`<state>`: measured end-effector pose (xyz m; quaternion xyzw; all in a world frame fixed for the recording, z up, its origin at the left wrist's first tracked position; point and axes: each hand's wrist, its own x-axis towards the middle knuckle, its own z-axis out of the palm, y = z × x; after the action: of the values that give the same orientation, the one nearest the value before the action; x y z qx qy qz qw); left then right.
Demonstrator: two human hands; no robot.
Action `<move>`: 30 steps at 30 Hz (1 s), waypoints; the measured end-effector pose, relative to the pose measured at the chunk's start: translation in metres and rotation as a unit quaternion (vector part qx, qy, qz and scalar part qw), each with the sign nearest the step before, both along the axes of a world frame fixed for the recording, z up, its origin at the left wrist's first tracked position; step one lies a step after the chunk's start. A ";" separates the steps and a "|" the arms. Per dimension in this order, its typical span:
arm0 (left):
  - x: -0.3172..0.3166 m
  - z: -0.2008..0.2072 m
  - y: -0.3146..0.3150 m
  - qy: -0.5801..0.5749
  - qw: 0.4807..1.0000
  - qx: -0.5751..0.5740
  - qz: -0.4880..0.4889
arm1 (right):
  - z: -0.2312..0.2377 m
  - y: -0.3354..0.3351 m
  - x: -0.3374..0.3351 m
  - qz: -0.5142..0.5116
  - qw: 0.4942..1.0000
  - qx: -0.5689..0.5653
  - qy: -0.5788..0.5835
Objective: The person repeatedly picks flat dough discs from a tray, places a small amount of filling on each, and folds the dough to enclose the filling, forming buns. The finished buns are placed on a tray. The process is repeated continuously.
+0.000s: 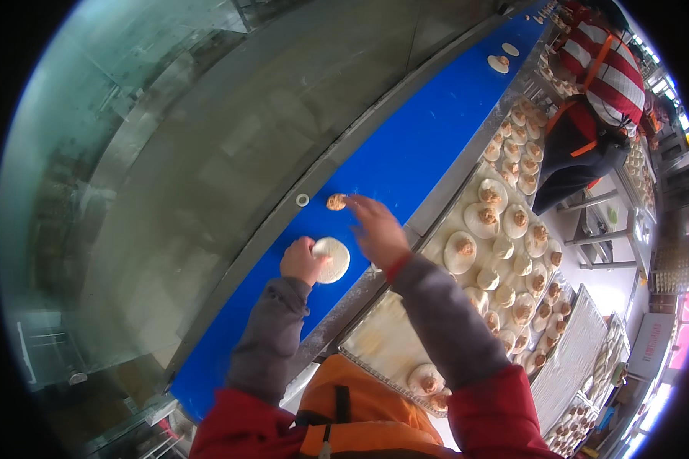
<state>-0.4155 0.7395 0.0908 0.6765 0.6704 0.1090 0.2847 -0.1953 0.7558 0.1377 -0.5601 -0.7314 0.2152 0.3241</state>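
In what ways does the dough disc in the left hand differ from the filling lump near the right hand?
The dough disc is pale and smooth; the filling lump is orange-brown and coarse. The dough disc is wide and flat; the filling lump is smaller and rounded. The left hand grips the dough disc; the filling lump is by the right hand, grip unclear. Both show against the blue belt.

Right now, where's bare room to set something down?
The blue conveyor belt is bare between the brown filling lump and distant white dough discs. The pale tray has a bare near belt-side corner; beyond, white dough rounds crowd it.
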 end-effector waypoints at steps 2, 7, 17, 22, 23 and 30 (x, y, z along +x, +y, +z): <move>-0.018 -0.006 -0.014 0.056 0.995 0.054 -0.060 | -0.017 0.033 -0.054 0.033 0.991 0.086 -0.100; -0.063 -0.001 -0.069 -0.230 0.971 -0.030 0.054 | -0.045 0.016 -0.077 0.087 0.994 -0.003 -0.073; -0.026 0.071 -0.151 -0.627 0.710 -0.277 0.160 | 0.018 -0.164 -0.078 0.045 0.992 0.000 0.121; 0.034 0.072 -0.154 -0.637 0.674 -0.355 0.118 | 0.019 -0.199 -0.022 -0.012 0.963 0.031 0.266; 0.044 0.070 -0.155 -0.615 0.691 -0.362 0.114 | 0.022 -0.209 -0.008 -0.076 0.974 -0.012 0.215; 0.093 0.057 -0.137 -0.494 0.792 -0.358 -0.011 | 0.030 -0.277 0.089 -0.217 0.969 -0.074 0.096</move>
<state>-0.3226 0.6027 0.1479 0.3873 0.4223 0.1778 0.8000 -0.1066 0.4793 0.1680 -0.7045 -0.5399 0.2462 0.3895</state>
